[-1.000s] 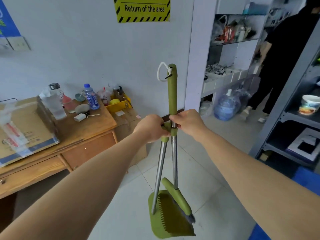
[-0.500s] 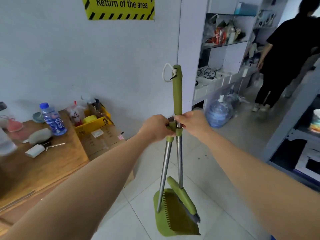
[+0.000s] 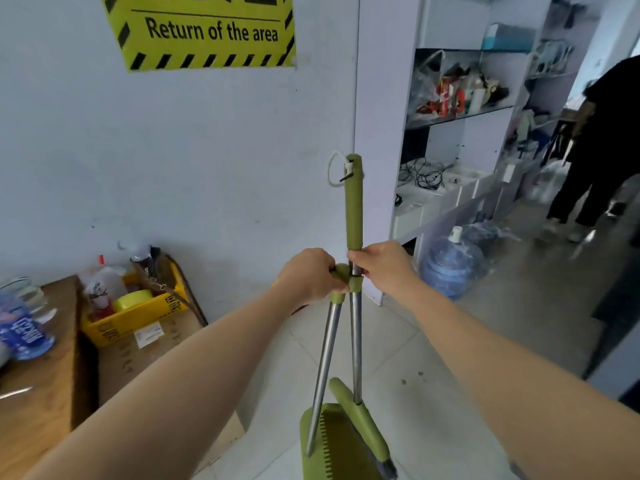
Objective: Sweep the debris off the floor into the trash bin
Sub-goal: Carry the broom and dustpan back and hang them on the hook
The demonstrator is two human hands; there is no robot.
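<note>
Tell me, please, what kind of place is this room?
Probably a workplace storage or utility room, not a home. A yellow hazard-striped sign reads "Return of the area", open shelves hold cables and supplies, and a large water jug stands on the tiled floor.

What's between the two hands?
In the head view, the green clip joining the broom handle and dustpan handle sits between the left hand and right hand.

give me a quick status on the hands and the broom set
Left hand shut on dustpan handle. Right hand shut on broom handle. Broom head nested in dustpan. Water jug ahead right.
</note>
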